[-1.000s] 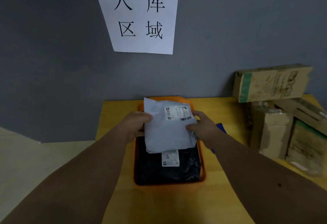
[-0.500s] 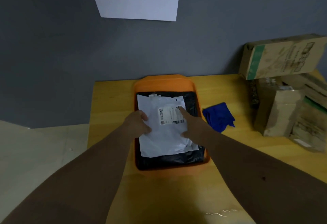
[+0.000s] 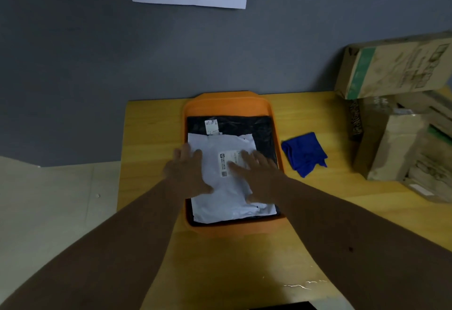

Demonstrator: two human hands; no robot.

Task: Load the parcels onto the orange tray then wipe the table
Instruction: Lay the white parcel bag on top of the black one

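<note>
I see my left hand (image 3: 187, 171) and right hand (image 3: 256, 175) pressing flat, fingers straight, on the white parcel (image 3: 227, 187), lying lengthwise toward the wall atop the black parcel (image 3: 244, 126) in the orange tray (image 3: 230, 103).

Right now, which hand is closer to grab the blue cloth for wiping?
Probably the right hand. It rests flat on the white parcel at the orange tray's right side, and the blue cloth lies just beyond that rim. The left hand would have to cross over.

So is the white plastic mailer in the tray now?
In: white plastic mailer lies flat on the black parcel inside the orange tray.
</note>
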